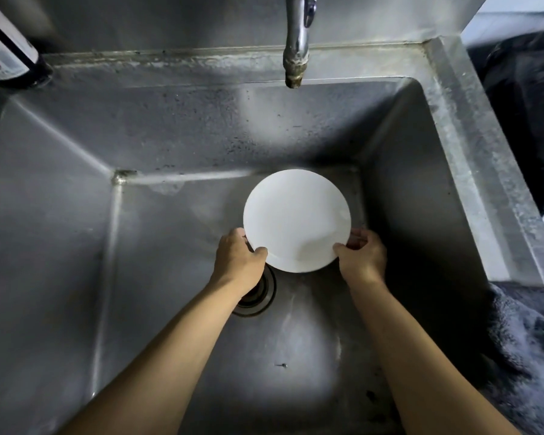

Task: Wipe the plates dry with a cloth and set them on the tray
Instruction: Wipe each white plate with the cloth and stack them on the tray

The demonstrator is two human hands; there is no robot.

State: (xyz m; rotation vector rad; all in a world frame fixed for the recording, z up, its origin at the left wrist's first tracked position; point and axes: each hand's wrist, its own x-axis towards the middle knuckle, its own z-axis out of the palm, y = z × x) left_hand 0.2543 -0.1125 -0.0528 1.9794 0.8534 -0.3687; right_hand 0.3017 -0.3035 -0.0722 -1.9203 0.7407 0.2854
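**One white plate, held two-handed inside a steel sink**

Item 1. White plate point(296, 221): round, plain, face up toward us. We hold it inside the basin, right of centre and toward the far wall of the sink point(170, 127). We cannot tell whether its underside touches the sink floor or hangs just above it.

Item 2. Left hand point(237, 259): grasping the plate's near-left rim. The thumb lies over the top face at the edge; the other fingers curl under the rim and are mostly hidden. The forearm runs in from the near-left corner of the view, bare, extended diagonally toward the plate.

Item 3. Right hand point(363, 255): grasping the plate's near-right rim in a mirrored hold, thumb on top at the edge, fingers wrapped beneath with their tips showing past the rim. The bare forearm reaches in from the near right, nearly straight.

Item 4. Drain point(258, 296): round fitting in the sink floor, partly covered by our left wrist, just near of the plate.

Item 5. Faucet point(296, 45): metal spout over the far wall, above and beyond the plate.

Item 6. Dark bottle point(7, 51): labelled, at the far-left corner of the ledge.

Item 7. Dark cloth point(528, 356): fuzzy fabric draped at the right edge of the sink, well apart from both hands.
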